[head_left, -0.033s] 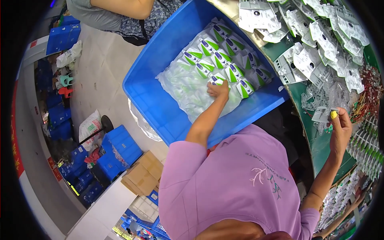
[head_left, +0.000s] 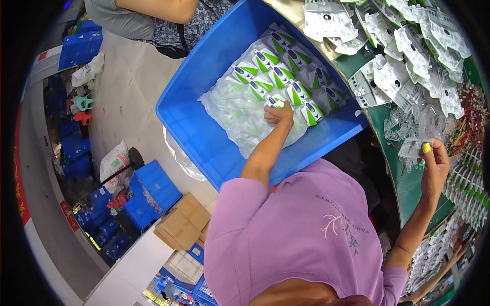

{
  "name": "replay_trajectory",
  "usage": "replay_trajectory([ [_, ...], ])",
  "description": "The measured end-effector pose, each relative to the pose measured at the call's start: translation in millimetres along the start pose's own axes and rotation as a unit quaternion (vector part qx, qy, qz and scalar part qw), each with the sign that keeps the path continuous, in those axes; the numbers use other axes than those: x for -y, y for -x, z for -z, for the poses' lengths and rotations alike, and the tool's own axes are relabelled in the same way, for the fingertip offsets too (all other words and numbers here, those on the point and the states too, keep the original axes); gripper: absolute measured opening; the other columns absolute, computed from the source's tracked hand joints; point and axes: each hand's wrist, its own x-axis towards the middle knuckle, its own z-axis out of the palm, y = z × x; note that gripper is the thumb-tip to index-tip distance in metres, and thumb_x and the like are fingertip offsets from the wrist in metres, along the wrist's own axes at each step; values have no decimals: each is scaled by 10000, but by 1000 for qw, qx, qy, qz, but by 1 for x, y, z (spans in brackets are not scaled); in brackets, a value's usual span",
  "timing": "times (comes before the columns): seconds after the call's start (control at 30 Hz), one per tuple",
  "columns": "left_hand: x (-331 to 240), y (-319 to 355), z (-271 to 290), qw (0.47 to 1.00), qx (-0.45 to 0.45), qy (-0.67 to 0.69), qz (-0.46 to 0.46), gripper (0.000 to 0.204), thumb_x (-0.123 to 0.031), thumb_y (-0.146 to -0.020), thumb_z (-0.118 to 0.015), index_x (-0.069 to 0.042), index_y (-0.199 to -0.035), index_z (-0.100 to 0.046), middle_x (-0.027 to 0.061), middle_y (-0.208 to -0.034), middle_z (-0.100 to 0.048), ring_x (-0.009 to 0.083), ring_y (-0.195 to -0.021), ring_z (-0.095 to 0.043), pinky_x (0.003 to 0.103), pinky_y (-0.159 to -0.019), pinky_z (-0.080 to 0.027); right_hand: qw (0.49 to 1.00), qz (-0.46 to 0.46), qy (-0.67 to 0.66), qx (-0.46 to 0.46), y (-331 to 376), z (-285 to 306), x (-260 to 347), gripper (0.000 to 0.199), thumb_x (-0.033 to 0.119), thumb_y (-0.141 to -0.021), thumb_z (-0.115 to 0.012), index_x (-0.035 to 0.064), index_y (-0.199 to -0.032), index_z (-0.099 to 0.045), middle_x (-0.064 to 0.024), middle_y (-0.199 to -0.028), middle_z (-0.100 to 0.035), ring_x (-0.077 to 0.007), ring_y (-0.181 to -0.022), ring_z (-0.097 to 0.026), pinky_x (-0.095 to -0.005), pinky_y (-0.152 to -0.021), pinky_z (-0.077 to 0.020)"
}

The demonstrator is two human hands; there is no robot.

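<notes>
Inside a large blue plastic bin (head_left: pixel 176 92), my left hand (head_left: pixel 279 116) has its fingers closed on the near end of a white-and-green plastic housing (head_left: pixel 275 101). Similar white-and-green housings (head_left: pixel 280 76) lie in rows around it, on cloudy plastic bags (head_left: pixel 229 117). Over the green bench at the right, my right hand (head_left: pixel 435 162) pinches a small translucent plastic piece (head_left: pixel 410 148). Something yellow covers a fingertip of that hand. A heap of clear plastic parts (head_left: pixel 400 125) lies just beyond the piece.
White plastic shells (head_left: pixel 393 79) are piled along the far part of the green bench (head_left: pixel 380 120). Red wires (head_left: pixel 472 112) and rows of green-and-white parts (head_left: pixel 467 188) lie at the right. Another person's arm (head_left: pixel 158 7) is beyond the bin. Cardboard boxes (head_left: pixel 181 224) and blue crates (head_left: pixel 150 188) stand at left.
The translucent piece in my right hand has turned and shows more of its flat face. My left hand has shifted very slightly on the housing.
</notes>
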Motion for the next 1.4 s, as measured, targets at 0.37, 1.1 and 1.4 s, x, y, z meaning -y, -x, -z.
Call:
replay_trajectory([
  [0.37, -19, -13, 70, 997, 75, 15, 2, 863, -327, -578, -794, -46, -1243, -320, 189, -1158, -448, 339, -1057, -492, 449, -881, -431, 999, 0, 16, -40, 29, 2, -15, 130, 66, -854, -613, 14, -974, -615, 1, -809, -575, -60, -679, -512, -203, -560, -401],
  [1.1, -126, 165, 225, 355, 893, 275, 21, 1022, -265, -565, -769, -129, -1415, -217, 180, -1263, -449, 364, -1126, -517, 458, -975, -431, 977, 209, 1, -37, 3, -114, 15, 109, 92, -883, -591, -9, -924, -591, -8, -839, -601, -47, -752, -542, -203, -667, -443],
  [1.4, -118, 155, 213, 424, 857, 291, -28, 976, -412, -656, -759, -59, -1404, -241, 204, -1311, -429, 404, -1164, -481, 450, -964, -432, 987, 104, -123, -7, -35, -84, 40, 177, 104, -867, -604, 24, -1025, -606, 69, -712, -526, 2, -623, -443, -163, -556, -366],
])
